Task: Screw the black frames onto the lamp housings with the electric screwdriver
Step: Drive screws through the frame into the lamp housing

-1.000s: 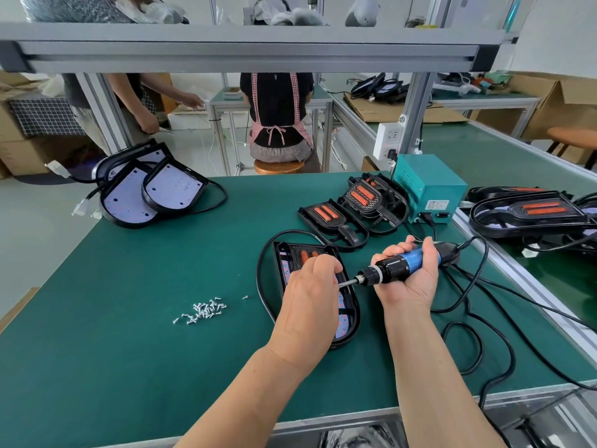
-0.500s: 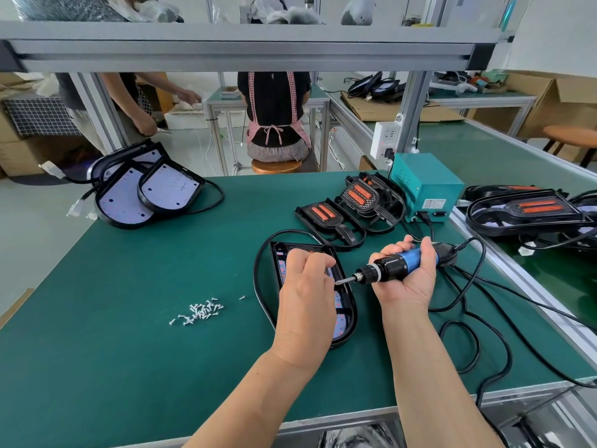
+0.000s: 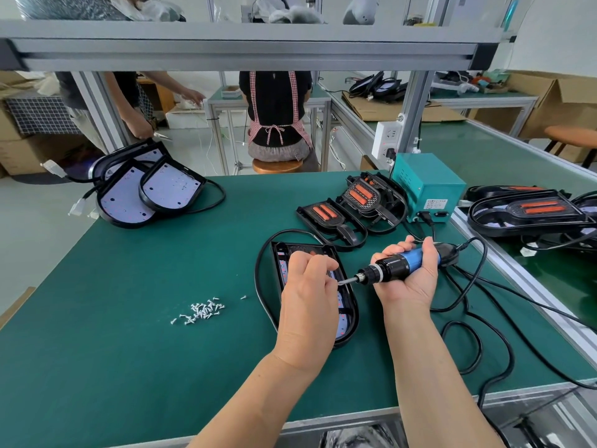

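A lamp housing with a black frame [image 3: 347, 310] lies on the green mat in front of me, its cable looping round its left side. My right hand [image 3: 407, 277] grips the blue and black electric screwdriver [image 3: 400, 263], held nearly level with its bit pointing left. My left hand [image 3: 309, 295] hovers over the housing with fingers curled, pinching something small at the bit's tip; I cannot see the item itself. A pile of small silver screws [image 3: 203, 312] lies on the mat left of the housing.
Two black frames with orange inserts [image 3: 355, 205] lie behind the housing. A teal power box [image 3: 426, 185] stands at the right. Lamp housings with white boards [image 3: 142, 192] rest at the far left, more lamps [image 3: 529, 211] on the right bench. The screwdriver cable [image 3: 468, 334] snakes over the mat.
My left hand has shifted slightly back toward me along the housing while staying at the bit's tip. The screwdriver has stayed nearly level in my right hand.
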`<action>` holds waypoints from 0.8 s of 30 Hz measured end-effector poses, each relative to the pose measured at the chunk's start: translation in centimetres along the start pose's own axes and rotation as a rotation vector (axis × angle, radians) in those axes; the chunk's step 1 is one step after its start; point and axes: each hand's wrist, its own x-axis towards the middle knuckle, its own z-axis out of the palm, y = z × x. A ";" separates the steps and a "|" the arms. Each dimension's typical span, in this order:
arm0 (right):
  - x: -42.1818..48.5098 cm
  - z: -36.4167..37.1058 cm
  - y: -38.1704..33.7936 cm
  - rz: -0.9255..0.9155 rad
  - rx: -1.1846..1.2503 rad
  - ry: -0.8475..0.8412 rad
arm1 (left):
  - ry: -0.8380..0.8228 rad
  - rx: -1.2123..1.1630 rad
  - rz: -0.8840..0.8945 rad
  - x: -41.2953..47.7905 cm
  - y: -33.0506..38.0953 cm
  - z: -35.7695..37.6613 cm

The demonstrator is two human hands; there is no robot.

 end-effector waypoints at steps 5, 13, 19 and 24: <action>-0.1 0.0 0.1 -0.015 -0.015 0.005 | 0.033 0.012 -0.006 -0.2 0.1 0.1; 0.2 -0.1 0.1 -0.008 -0.005 0.002 | 0.048 -0.020 -0.058 -0.5 0.3 0.3; 0.3 -0.2 0.2 -0.015 -0.086 0.003 | 0.001 0.039 -0.044 -0.5 0.3 0.0; 0.3 -0.2 0.3 -0.014 -0.104 0.009 | -0.051 0.103 0.008 -0.6 0.3 -0.2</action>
